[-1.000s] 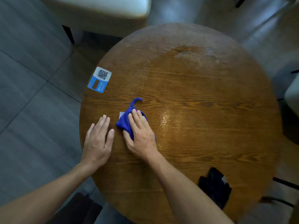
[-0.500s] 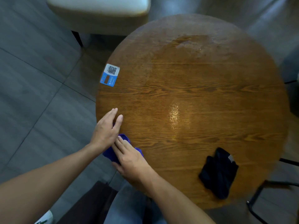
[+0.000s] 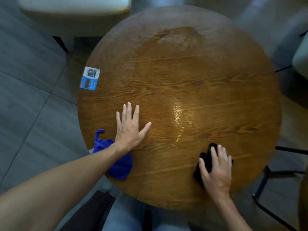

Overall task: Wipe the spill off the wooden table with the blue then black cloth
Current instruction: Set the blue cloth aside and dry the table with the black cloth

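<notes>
The round wooden table (image 3: 216, 84) fills the view, with a wet sheen (image 3: 177, 117) near its middle and a dull patch (image 3: 176, 38) at the far side. My left hand (image 3: 129, 129) lies flat on the wood, fingers spread, holding nothing. The crumpled blue cloth (image 3: 120, 165) rests at the near left edge, partly under my left forearm. My right hand (image 3: 216, 170) presses down on the bunched black cloth (image 3: 205, 161) at the near right, covering most of it.
A blue and white QR sticker (image 3: 90, 78) sits at the table's left edge. A pale cushioned seat (image 3: 73, 12) stands beyond the table, and black chair legs (image 3: 266, 184) are at the right. Grey floor tiles surround it. My knees show below the near edge.
My right hand let go of the blue cloth at the near left edge and moved right onto the black cloth. My left hand shifted toward the middle and flattened.
</notes>
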